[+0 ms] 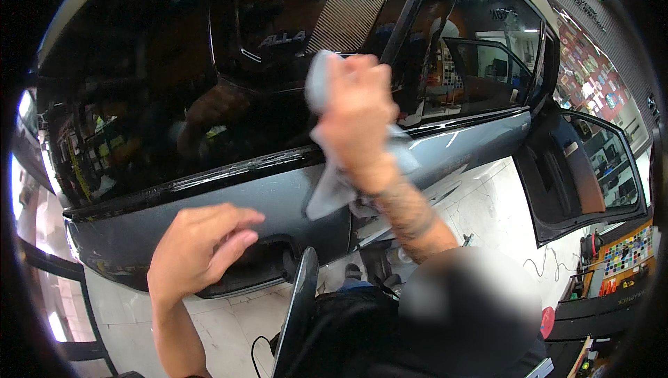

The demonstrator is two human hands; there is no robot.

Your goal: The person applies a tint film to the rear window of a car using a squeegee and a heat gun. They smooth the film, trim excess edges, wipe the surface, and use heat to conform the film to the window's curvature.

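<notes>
My right hand (358, 103), its tattooed forearm coming in from the lower right, grips a pale grey cloth (330, 186) over the dark side glass of a car. One rounded part of the cloth bulges left of the fingers, and the rest hangs below the palm across the grey body panel (410, 159). Motion blurs this hand, and whether it presses on the glass I cannot tell. My left hand (202, 249) holds nothing. Its fingers are half bent, the thumb apart from them, in front of the grey panel below the large dark window (139, 120).
An open car door (557, 176) juts out at the right. Behind it is a wall covered in stickers (598, 65). Colour samples and tools hang on a board (623, 256) at the lower right. A cable (546, 263) lies on the pale tiled floor (494, 204).
</notes>
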